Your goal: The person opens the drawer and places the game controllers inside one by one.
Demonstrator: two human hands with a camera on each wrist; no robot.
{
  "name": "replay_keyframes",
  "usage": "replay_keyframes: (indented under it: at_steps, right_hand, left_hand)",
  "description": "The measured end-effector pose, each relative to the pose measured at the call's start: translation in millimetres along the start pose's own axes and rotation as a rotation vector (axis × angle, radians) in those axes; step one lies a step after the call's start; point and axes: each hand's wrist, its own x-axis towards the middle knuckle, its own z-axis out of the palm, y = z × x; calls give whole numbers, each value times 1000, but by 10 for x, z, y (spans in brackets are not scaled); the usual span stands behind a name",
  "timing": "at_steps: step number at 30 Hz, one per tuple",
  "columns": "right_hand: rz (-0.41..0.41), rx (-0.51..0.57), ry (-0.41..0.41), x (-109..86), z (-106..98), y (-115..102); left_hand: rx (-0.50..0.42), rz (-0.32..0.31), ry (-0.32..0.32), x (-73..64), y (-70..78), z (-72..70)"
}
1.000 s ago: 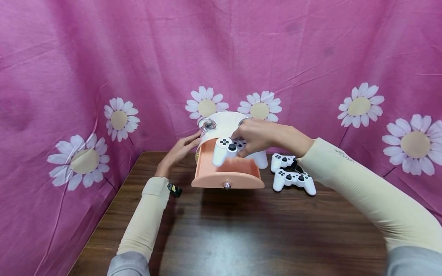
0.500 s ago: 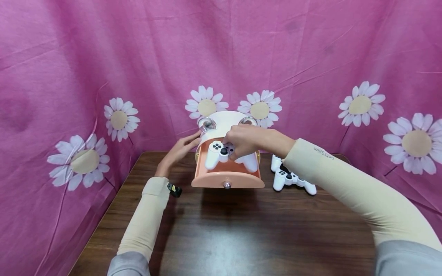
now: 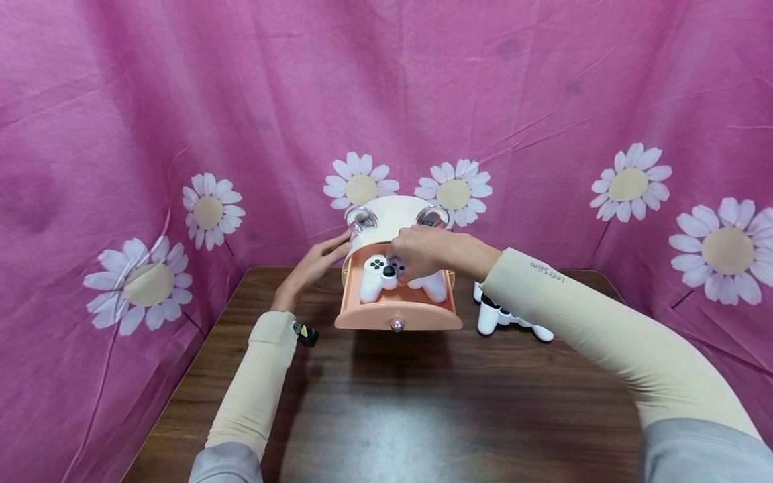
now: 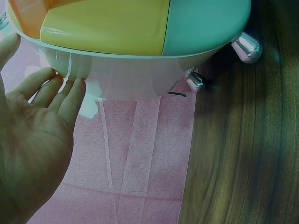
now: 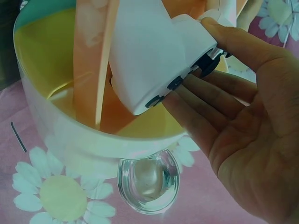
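Observation:
A white cabinet point(image 3: 394, 213) with two chrome eye-like rings on top has its peach drawer point(image 3: 365, 318) pulled out. Inside that drawer sits a white game controller point(image 3: 371, 287), which my right hand point(image 3: 425, 252) pinches near its middle. In the right wrist view, thumb and fingers lie on opposite faces of the controller point(image 5: 142, 51). My left hand point(image 3: 315, 263) touches the cabinet's left side. The left wrist view has that hand point(image 4: 39, 135) with fairly straight fingertips against the white shell, beside yellow and green drawer fronts.
More white game controllers point(image 3: 488, 319) lie on the brown wooden table point(image 3: 386, 409) to the right, partly covered by my right sleeve. A pink curtain point(image 3: 278, 100) with printed daisies hangs behind. Chrome feet point(image 4: 246, 47) hold up the cabinet.
My right hand has moved left and down with the game controller, lowering it into the drawer. More of the controllers on the table are now behind the sleeve. The left hand stays put.

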Motion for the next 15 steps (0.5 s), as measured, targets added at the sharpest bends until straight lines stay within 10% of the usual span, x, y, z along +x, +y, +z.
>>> replay_keyframes:
  at_steps: [15]
  right_hand:
    - [-60, 46, 57, -92, -48, -3]
  left_hand:
    - [-26, -4, 2, -13, 3, 9]
